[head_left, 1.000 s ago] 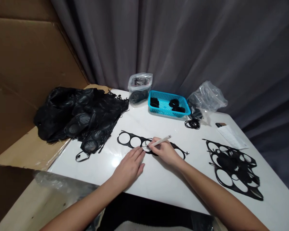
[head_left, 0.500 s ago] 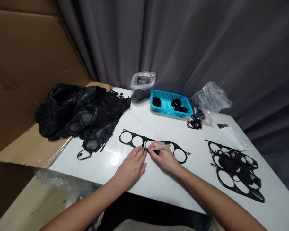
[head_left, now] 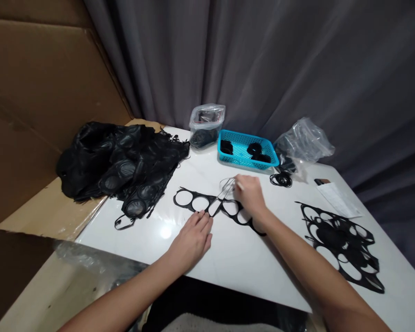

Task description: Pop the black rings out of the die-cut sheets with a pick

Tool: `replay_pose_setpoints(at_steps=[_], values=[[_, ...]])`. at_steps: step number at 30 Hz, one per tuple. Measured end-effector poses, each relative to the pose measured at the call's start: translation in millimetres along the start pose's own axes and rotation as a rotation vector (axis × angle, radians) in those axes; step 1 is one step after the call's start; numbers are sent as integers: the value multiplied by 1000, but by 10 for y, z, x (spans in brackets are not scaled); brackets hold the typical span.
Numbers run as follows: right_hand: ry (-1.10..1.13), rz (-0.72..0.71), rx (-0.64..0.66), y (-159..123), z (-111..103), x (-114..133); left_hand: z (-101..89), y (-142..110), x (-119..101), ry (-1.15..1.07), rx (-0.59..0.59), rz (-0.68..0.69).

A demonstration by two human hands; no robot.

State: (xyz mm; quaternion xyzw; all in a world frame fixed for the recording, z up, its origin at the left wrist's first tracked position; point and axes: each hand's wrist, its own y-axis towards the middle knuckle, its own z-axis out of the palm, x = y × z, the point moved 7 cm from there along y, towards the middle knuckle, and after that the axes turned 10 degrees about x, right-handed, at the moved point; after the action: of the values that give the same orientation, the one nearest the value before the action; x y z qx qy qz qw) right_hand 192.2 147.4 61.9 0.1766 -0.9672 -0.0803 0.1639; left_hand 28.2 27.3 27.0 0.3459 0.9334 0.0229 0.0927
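A black rubber strip with round cut-outs [head_left: 193, 201] lies flat on the white table [head_left: 235, 258]. My left hand [head_left: 192, 239] rests flat on the table with its fingertips pressing the strip's near edge. My right hand [head_left: 251, 193] is closed on a thin white tool and is raised above the strip. A thin black ring [head_left: 224, 191] stretches from the tool down to the strip. My right forearm covers the strip's right end.
A heap of black rubber sheets [head_left: 121, 161] fills the left. A blue basket [head_left: 246, 150], two clear bags [head_left: 205, 122] and loose rings [head_left: 281, 179] stand behind. Used cut-out strips [head_left: 342, 242] and a paper slip [head_left: 339, 198] lie right. Cardboard walls the left.
My right hand has lifted away from the strip toward the basket, drawing a thin ring out of a cut-out. The left hand has stayed pressed on the strip.
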Motion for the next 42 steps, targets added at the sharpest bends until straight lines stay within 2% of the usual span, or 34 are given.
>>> replay_pose_setpoints(at_steps=[2,4,7,10,16,19,22,35,42], values=[[61,95,-87,195,-145,-303,-7,-6,0,-22,-9,0],[157,153,-116,323,-207,-490,-21,-19,6,-48,-29,-1],[339,229,-62,404,-110,-539,-60,-57,28,-97,-52,5],[552,253,49,378,122,-323,-122,-123,102,-127,-75,-12],[795,107,285,90,429,483,-113,-261,367,-6,-59,-155],[776,77,376,-85,500,740,-71,-284,393,-2,-54,-145],[759,31,383,-185,524,852,-50,-282,381,14,-45,-142],[667,-54,321,-215,557,907,-43,-279,369,19,-78,-131],[350,-260,175,-394,505,1109,-61,-274,374,-15,-96,-132]])
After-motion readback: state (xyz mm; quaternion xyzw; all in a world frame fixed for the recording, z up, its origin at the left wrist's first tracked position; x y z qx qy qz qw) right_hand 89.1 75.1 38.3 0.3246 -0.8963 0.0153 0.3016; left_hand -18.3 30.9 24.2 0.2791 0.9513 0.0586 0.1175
